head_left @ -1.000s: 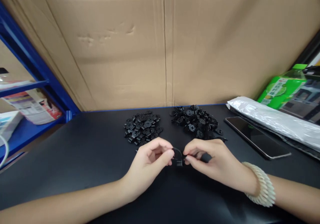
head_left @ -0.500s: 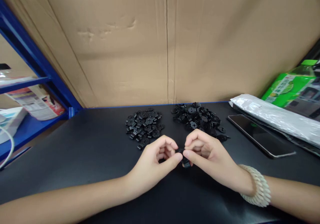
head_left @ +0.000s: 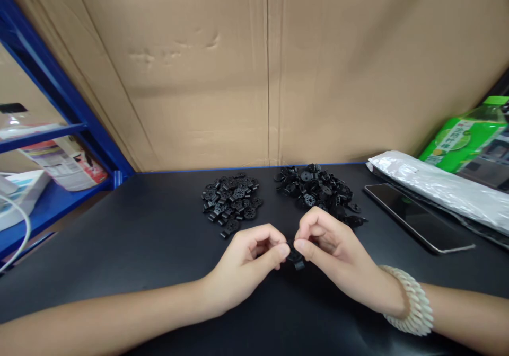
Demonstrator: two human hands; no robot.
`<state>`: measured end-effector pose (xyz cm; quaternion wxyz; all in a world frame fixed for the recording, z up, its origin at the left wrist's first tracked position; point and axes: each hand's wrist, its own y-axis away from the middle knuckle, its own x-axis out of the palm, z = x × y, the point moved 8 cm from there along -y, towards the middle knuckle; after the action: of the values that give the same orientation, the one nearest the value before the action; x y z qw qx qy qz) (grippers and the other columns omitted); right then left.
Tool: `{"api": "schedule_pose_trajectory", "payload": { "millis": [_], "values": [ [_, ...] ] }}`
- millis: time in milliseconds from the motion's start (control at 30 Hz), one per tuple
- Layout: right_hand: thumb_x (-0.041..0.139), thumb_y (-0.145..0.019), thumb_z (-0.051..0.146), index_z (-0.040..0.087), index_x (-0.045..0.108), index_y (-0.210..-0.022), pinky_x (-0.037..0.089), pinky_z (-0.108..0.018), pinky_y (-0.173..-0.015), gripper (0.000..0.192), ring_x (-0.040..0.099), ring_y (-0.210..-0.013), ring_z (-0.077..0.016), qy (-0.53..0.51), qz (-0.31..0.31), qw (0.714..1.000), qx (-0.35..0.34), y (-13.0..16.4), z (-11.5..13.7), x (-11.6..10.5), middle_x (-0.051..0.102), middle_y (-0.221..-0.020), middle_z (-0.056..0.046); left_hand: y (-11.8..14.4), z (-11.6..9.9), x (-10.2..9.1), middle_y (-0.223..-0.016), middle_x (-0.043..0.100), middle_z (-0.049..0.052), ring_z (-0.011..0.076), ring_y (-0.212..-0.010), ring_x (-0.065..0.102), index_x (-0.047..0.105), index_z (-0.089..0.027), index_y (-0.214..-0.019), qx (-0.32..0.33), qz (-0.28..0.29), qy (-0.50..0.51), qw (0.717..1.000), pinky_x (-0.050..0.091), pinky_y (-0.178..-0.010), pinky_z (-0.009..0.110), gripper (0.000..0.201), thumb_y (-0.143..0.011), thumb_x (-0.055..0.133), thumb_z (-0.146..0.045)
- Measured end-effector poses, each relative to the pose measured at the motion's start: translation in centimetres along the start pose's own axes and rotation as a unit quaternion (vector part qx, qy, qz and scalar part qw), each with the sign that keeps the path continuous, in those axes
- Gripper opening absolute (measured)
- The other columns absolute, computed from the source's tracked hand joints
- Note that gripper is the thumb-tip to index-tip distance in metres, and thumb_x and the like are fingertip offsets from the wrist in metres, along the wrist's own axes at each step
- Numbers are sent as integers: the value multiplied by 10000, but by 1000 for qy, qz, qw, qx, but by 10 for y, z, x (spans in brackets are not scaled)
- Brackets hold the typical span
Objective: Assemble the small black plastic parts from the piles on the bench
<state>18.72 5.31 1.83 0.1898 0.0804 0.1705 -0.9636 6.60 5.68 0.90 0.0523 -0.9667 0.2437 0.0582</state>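
Note:
Thumb and fingers of my left hand [head_left: 254, 260] pinch one side of a small black plastic clip [head_left: 296, 258]. Opposite it, my right hand [head_left: 332, 250] pinches the other side, with a coiled band around its wrist. Between the fingertips the clip's round part is mostly covered, and a short tab points down. Behind my left hand lies a pile of black clips [head_left: 233, 199] with perforated round heads. Beyond my right hand is another heap of black round-headed parts [head_left: 318, 186].
On the right of the black table [head_left: 139, 250] lie a phone [head_left: 413, 215] and a silvery plastic package [head_left: 441, 184], with a green-labelled bottle [head_left: 463, 136] behind. A blue shelf frame [head_left: 95, 149] stands left. Cardboard [head_left: 199, 80] walls off the back.
Both hands keep their pinch on the clip. My left fingers have curled in and lowered slightly, and the clip's lower tab shows more clearly. The whole view has shifted a little.

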Motion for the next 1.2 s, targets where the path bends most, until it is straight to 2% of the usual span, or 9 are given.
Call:
{"api": "schedule_pose_trajectory", "payload": {
  "millis": [200,300,433,600,800,900,1000,1133,1200],
  "values": [
    [564,-926,346,220,443,-873,361,-241,-589,182,449,-629,-110,-53,27,997,48,-2,-8,4,517,-698,43,2,2,3,-688,543,-6,127,-655,503,586,-134,-768,5,-5,-12,1000,437,-635,248,208,-871,579,-315],
    [536,-937,369,224,450,-961,390,-252,-636,171,485,-693,-120,-83,65,991,78,-2,-13,8,547,-773,25,0,-9,-6,-686,541,-8,129,-642,497,568,-146,-762,27,-14,-93,995,424,-612,246,231,-888,537,-337],
    [507,-945,345,217,478,-992,402,-268,-655,139,515,-734,-133,-70,71,990,101,-3,-20,6,598,-847,-7,-18,-42,-53,-697,569,-2,145,-659,513,557,-160,-735,80,-70,-324,940,409,-612,250,270,-898,453,-348],
    [493,-933,314,202,516,-925,393,-276,-649,115,513,-707,-138,-55,73,990,112,-4,-22,6,595,-774,-3,-44,-52,-128,-631,541,-13,150,-612,489,570,-158,-679,59,-118,-395,909,365,-585,260,213,-810,525,-321],
    [486,-919,310,187,546,-885,393,-280,-654,141,510,-697,-142,-23,97,989,108,-3,-18,8,602,-754,-15,-50,-40,-154,-643,560,-10,153,-602,504,607,-158,-715,60,-139,-450,880,381,-587,270,73,-731,570,-218],
    [484,-924,312,184,551,-879,396,-277,-650,152,515,-695,-142,-14,98,990,104,-3,-18,8,606,-748,-17,-43,-46,-143,-718,565,7,170,-672,520,589,-156,-835,91,-186,-464,861,406,-640,295,107,-744,533,-158],
    [500,-930,329,184,555,-865,403,-272,-644,168,523,-695,-142,-4,93,991,97,-3,-15,7,607,-744,-16,-29,-51,-103,-793,575,26,178,-742,532,570,-162,-892,137,-176,-463,858,436,-704,311,138,-786,486,-135],
    [509,-937,337,192,573,-840,424,-270,-642,186,539,-679,-143,45,62,997,33,-9,6,-9,603,-726,-11,-3,-37,-17,-897,611,42,180,-835,564,581,-180,-944,184,24,-436,881,472,-769,282,188,-795,502,-96],
    [517,-934,333,199,586,-818,438,-277,-657,190,554,-688,-151,105,10,994,-20,-15,22,-32,606,-731,-17,10,-26,12,-984,616,65,198,-904,562,564,-180,-1025,188,117,-415,882,471,-834,307,243,-807,508,-88]
  ]
}}
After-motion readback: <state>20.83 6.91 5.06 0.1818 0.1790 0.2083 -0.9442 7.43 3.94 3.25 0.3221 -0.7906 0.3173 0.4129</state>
